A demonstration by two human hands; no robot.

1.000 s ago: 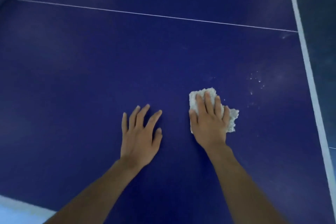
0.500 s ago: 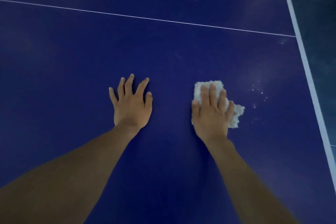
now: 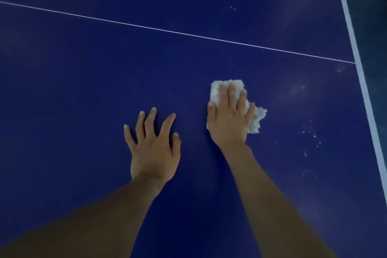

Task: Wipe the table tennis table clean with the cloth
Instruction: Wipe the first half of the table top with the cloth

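The white cloth (image 3: 216,90) lies on the blue tabletop (image 3: 83,94), near its right edge and on this side of the thin white line (image 3: 167,30). The right hand (image 3: 229,120) presses it flat, fingers (image 3: 232,98) straight. The left hand (image 3: 154,150) rests beside it, fingers spread, holding nothing. White specks (image 3: 311,132) sit between the cloth and the right edge. I think a light push might only smear them about.

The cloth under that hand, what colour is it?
The cloth is off-white, with a nubbly texture; the head view shows it under the right hand.
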